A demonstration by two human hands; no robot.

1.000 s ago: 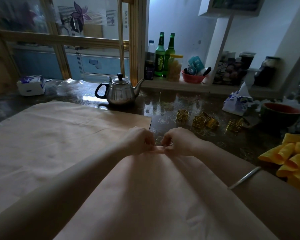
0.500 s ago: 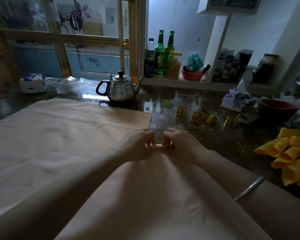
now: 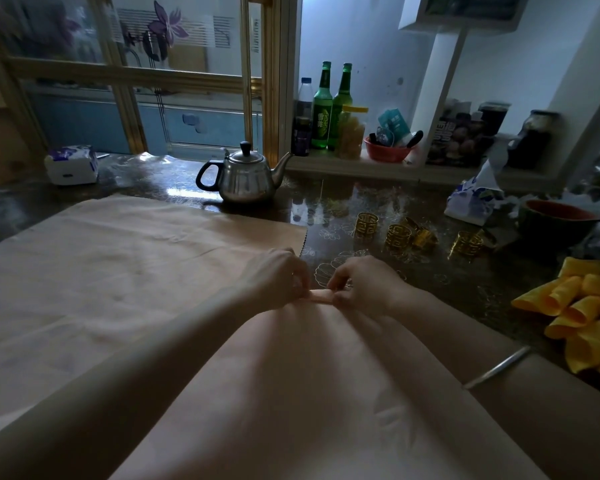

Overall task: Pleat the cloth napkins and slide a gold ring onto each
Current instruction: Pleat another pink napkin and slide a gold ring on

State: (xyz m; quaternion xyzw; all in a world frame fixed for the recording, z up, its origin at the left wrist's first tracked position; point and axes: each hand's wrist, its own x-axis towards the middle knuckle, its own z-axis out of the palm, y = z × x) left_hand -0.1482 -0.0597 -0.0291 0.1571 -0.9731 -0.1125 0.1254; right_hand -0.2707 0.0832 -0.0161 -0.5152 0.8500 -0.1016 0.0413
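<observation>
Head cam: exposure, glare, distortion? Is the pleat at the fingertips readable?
Head view: underexposed, forearms in shadow; glare on the glossy tabletop beside the teapot; wide-angle skews the window frame; left hand and right hand pinch a narrow fold of the peach napkin, visible but soft.

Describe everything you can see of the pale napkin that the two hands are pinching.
The napkin is pale peach cloth, matte and soft-looking, with a faint stitched motif near the lower right. It spreads wide at the bottom of the view and narrows to its far edge, where the left hand and right hand pinch a small folded pleat between them.
</observation>
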